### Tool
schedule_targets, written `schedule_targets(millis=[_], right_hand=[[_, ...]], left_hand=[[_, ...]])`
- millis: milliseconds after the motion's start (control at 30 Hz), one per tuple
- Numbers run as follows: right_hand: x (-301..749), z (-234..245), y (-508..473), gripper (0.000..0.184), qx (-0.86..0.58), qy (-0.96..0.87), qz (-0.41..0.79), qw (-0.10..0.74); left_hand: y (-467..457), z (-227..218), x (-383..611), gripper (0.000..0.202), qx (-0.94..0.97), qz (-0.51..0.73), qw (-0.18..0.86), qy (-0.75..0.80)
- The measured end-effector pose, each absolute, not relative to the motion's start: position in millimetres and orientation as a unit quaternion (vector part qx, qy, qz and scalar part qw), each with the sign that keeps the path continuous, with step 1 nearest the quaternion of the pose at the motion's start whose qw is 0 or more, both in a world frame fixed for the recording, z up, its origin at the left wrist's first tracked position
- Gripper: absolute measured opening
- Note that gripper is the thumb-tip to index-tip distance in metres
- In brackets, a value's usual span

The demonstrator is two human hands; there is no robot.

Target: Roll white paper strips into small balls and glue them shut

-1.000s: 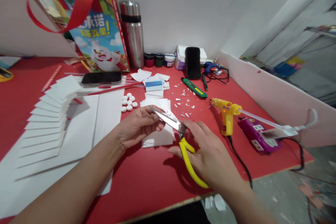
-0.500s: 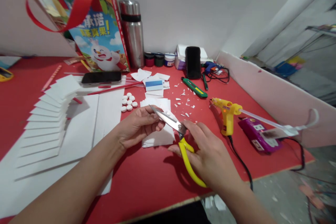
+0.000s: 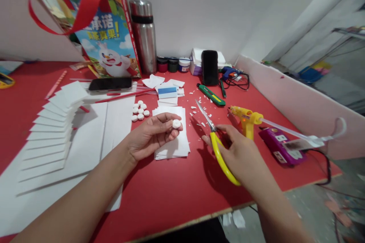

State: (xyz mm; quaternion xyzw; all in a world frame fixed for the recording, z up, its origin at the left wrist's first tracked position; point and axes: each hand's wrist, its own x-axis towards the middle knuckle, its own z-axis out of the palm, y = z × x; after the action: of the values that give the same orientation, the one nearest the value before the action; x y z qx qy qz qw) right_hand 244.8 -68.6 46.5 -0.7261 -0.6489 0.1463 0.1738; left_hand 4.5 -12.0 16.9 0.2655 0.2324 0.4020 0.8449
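At the frame's centre, the left hand pinched a white disc in its fingers while the right hand, right of centre, gripped scissors, seemingly amid trimming, where any snip would have called for closing the gap.

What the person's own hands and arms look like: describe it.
The left hand and right hand are ungloved. The left forearm and right forearm are bare, with no sleeve, watch or bracelet in view. No rings can be made out.
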Motion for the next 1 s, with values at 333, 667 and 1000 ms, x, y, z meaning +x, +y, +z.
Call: schedule_targets(millis=[333,667,1000], right_hand=[[216.3,44.9,-45.9,0.025,-0.732,-0.678,-0.007,-0.062],[223.1,44.3,-56.1,0.031,-0.688,-0.721,-0.056,-0.056],[230.2,45.5,-60.2,0.03,-0.632,-0.765,-0.091,0.084]], left_hand=[[-10.0,17.3,5.2,0.023,0.254,0.421,0.825,0.278],[-7.5,24.7,-0.4,0.025,0.42,0.511,0.64,0.391],[2.6,57.6,-59.1,0.015,0.691,0.29,0.243,0.616]])
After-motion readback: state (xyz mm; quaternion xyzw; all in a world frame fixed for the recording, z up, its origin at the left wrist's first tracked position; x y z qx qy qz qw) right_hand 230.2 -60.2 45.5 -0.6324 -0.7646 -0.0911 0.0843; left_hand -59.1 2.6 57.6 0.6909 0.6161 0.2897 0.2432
